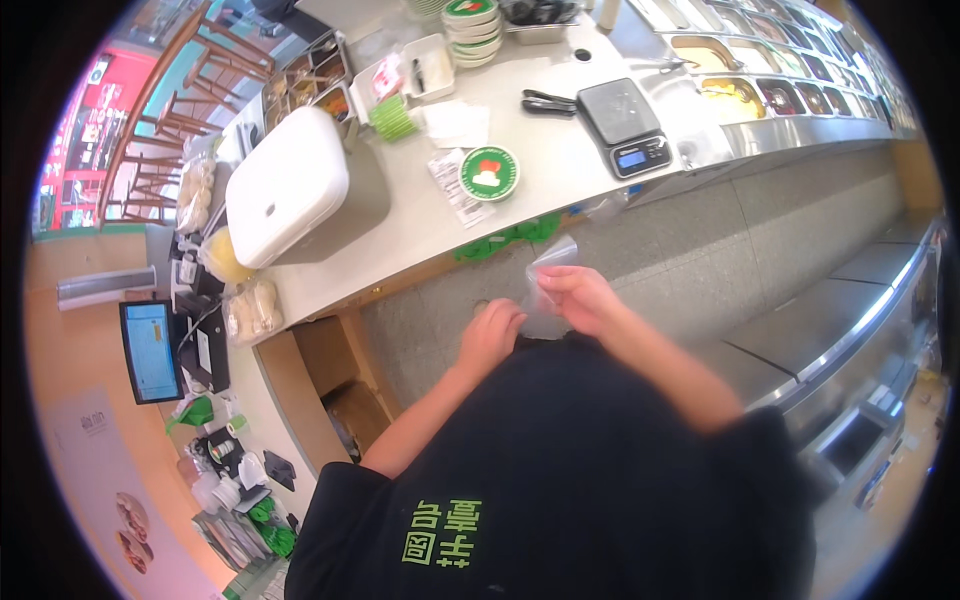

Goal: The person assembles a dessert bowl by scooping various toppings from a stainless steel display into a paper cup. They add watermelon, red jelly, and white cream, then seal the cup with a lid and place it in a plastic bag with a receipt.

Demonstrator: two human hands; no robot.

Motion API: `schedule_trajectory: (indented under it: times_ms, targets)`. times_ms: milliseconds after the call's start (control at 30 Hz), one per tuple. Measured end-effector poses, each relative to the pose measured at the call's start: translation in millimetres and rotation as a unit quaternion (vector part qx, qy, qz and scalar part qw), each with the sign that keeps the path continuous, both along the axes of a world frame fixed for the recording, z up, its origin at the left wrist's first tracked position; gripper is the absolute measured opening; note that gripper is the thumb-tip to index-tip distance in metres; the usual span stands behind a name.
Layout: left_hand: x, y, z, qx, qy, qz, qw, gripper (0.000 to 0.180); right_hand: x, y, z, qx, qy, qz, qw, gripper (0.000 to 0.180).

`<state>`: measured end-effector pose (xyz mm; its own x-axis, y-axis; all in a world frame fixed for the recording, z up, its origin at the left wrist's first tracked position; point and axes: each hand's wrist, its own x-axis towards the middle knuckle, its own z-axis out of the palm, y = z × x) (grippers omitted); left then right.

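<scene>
Pinching a thin clear bag, the right hand is in front of the person's dark shirt, its thumb and fingers closed on the film. The left hand is close by on the other side, fingers curled inward, their tips at or just beside the bag's left edge; whether they grip the film too, one cannot tell. The bag is in the air above the grey floor, between the person's body and the tabletop, its upper corner standing up past the right fingers and its lower part showing between the two hands.

Across the gap, near the edge of the tabletop, stands a round tub with a green and white lid; a paper slip lies touching it or partly under it. To the tub's right is a scale with a lit display, and a black tool of unclear kind lies touching or just beside the scale's left side. Left of the tub stands a big bin with a white lid, and a green ribbed bundle is near the bin's right side. Farther back are a white tray and a stack of tubs. Food pans in rows fill the upper right. At the left, a screen glows blue. Green plastic shows just below the tabletop's near edge.
</scene>
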<state>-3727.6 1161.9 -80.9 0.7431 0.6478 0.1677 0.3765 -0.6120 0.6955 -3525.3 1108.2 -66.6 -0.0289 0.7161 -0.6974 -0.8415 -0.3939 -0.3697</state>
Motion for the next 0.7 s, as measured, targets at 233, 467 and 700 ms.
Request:
schedule_trajectory:
  times_ms: [233, 467, 700]
  targets:
    - [-49, 60, 40, -0.388, -0.012, 0.087, 0.918, 0.028, -81, 35, 19, -0.012, -0.327, 0.181, 0.927, 0.026]
    - [-91, 103, 16, -0.669, -0.139, 0.148, 0.715, 0.02, -135, 88, 59, -0.061, -0.488, 0.324, 0.808, 0.034]
    - [-146, 129, 11, -0.642, -0.192, 0.165, 0.724, 0.022, -133, 91, 11, -0.074, -0.215, -0.044, 0.973, 0.015]
